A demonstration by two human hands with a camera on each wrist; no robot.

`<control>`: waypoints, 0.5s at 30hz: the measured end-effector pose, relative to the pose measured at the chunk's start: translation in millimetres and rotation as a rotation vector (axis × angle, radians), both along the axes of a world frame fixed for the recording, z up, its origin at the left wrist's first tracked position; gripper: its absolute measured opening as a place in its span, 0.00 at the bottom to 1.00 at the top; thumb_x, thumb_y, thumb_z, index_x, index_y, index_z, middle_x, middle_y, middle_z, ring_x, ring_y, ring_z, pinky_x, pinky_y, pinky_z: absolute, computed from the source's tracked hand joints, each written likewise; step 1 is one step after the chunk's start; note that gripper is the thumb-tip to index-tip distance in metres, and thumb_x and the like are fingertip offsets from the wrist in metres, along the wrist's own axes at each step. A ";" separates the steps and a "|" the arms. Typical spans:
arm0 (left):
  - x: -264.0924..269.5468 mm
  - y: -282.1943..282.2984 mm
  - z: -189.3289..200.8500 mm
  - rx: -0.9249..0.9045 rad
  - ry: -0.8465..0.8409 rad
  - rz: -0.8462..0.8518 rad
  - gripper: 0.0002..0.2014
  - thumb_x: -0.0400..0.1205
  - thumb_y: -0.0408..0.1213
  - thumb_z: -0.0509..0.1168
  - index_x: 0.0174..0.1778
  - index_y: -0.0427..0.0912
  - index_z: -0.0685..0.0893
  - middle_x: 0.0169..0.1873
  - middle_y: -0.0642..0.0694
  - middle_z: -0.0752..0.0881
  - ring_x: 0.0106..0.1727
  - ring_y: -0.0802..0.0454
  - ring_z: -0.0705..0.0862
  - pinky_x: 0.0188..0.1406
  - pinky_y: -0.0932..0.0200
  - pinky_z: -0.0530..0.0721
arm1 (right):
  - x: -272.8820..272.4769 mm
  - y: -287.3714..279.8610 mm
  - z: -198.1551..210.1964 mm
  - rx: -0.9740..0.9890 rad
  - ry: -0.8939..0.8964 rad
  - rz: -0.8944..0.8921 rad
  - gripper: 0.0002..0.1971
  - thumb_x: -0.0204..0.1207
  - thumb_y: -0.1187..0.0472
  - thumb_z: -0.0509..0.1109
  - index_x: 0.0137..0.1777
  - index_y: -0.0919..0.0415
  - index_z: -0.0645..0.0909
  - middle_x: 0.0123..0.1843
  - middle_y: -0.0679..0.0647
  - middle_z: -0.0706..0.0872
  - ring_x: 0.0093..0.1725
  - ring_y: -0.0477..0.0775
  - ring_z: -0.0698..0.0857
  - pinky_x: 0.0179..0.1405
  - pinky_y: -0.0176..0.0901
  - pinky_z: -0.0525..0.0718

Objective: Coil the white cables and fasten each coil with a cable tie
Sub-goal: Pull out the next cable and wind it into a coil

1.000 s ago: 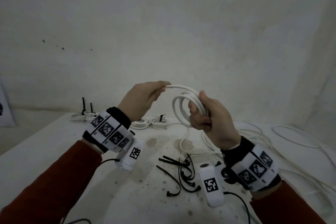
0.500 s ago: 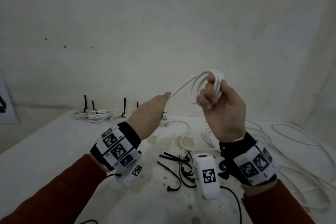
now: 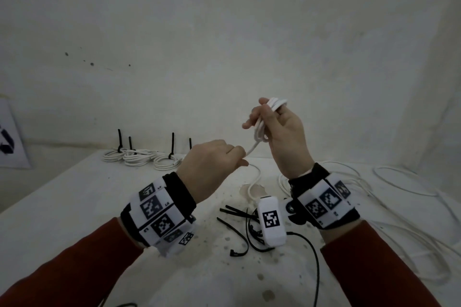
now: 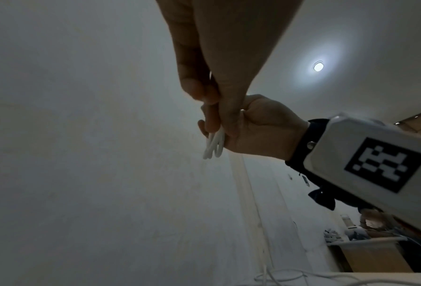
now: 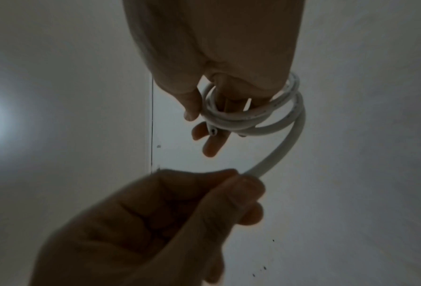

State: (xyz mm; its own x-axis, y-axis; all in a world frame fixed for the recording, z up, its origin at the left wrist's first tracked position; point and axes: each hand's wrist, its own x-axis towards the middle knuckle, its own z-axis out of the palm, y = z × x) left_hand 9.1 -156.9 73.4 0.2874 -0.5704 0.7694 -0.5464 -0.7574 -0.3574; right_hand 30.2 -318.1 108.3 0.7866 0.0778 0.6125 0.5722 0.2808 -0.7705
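Above the table (image 3: 74,207), the right hand (image 3: 282,132) holds the coil (image 3: 262,129); the left hand (image 3: 212,167) pinches its tail. Coiling continues: next, wrap that tail round.

You're facing a plain off-white wall (image 3: 224,32) w/ a few dark specks; stained white table (image 3: 62,202) below. Round ceiling light (image 4: 318,66) glows overhead. Wooden furniture (image 4: 375,255) sits at room's far side.

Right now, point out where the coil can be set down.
Bare table lies left of the loose black ties, in front of the tied coils. Crowded: the ties at centre, loose white cable on the right.
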 end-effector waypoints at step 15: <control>-3.1 9.6 8.5 -0.091 -0.325 -0.061 0.22 0.82 0.54 0.62 0.30 0.43 0.83 0.32 0.49 0.83 0.36 0.50 0.73 0.36 0.53 0.68 | -13.2 6.4 -12.0 -0.422 0.117 0.004 0.18 0.87 0.53 0.55 0.51 0.67 0.78 0.30 0.60 0.84 0.29 0.62 0.84 0.36 0.51 0.84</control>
